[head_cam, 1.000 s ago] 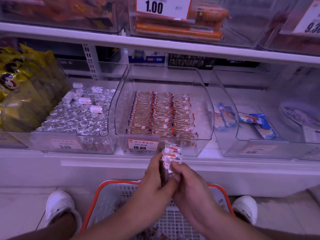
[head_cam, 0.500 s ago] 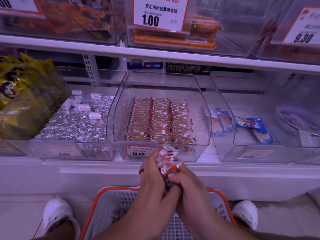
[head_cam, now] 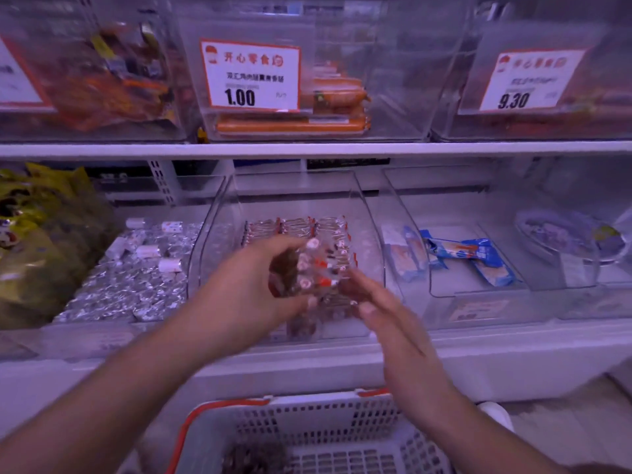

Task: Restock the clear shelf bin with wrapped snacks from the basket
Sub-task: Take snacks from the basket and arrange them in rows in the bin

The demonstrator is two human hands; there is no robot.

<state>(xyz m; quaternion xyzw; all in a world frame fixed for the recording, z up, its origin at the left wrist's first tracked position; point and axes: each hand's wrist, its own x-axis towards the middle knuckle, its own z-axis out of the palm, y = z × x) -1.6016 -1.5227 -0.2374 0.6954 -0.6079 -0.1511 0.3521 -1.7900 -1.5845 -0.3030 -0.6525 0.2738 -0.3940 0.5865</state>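
Over the clear shelf bin (head_cam: 372, 234) front edge, left hand (head_cam: 246, 295) grips the wrapped snacks (head_cam: 313, 268); right hand (head_cam: 386, 313) flat, steadying. Best lowered level onto the rows, not dropped.

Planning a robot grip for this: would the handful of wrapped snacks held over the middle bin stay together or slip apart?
The wrapped snacks look glossy, so probably slippery. Loose small packs likely shift; the left hand wraps them.

A bundle of clear-wrapped snacks (head_cam: 309, 268), brown with red-and-white ends, is raised before the clear shelf bin (head_cam: 371, 234), where 3 neat rows (head_cam: 294, 225) already lie. The white, orange-rimmed basket (head_cam: 307, 425) sits below.
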